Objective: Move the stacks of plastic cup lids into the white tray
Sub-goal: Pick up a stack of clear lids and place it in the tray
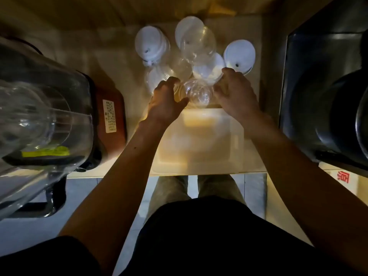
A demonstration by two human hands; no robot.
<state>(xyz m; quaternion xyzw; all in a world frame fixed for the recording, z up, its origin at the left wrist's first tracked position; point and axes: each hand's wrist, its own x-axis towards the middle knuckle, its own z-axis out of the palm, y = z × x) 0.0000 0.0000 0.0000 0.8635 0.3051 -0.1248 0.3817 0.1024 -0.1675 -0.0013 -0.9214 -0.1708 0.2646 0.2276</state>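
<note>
Head view: your left hand (168,97) and right hand (235,92) cup the clear lid stack (196,93) at frame centre from both sides — a two-sided hold likely keeps it from toppling. The white tray (237,140) sits just below, its near rim adjacent and interior open; other stacks (151,43) crowd the upper centre.

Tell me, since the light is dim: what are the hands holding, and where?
Both hands, left and right, cup the clear lid stack by its opposite sides, just beyond the white tray.
</note>
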